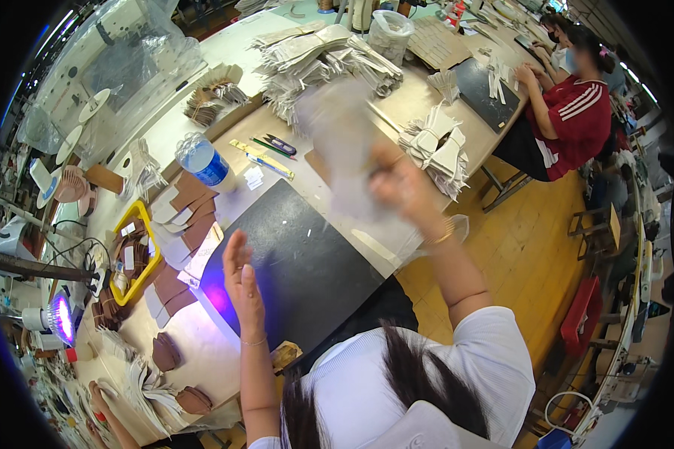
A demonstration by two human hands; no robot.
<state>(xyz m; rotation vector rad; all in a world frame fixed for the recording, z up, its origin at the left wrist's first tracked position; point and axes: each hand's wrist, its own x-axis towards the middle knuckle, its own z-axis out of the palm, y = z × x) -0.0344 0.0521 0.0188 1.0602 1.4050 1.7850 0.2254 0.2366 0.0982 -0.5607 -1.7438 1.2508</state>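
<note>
So from my feed, the wearer has on a white short-sleeved top (457,374), looks like a plain tee, sleeves ending above the elbow, with forearms bare below that. Long dark hair (412,382) hangs down over the front of it in loose strands. The left hand (241,288) has a thin bracelet at the wrist, and the right hand (401,187), pretty blurred, has a slim gold-coloured bangle. Can't make out any rings or a watch.

A long pale counter (225,52) runs away toward the far end of a workshop. The floor (524,247) is of yellowish wooden boards. A small lamp (58,318) glows violet at the counter's left edge.
</note>
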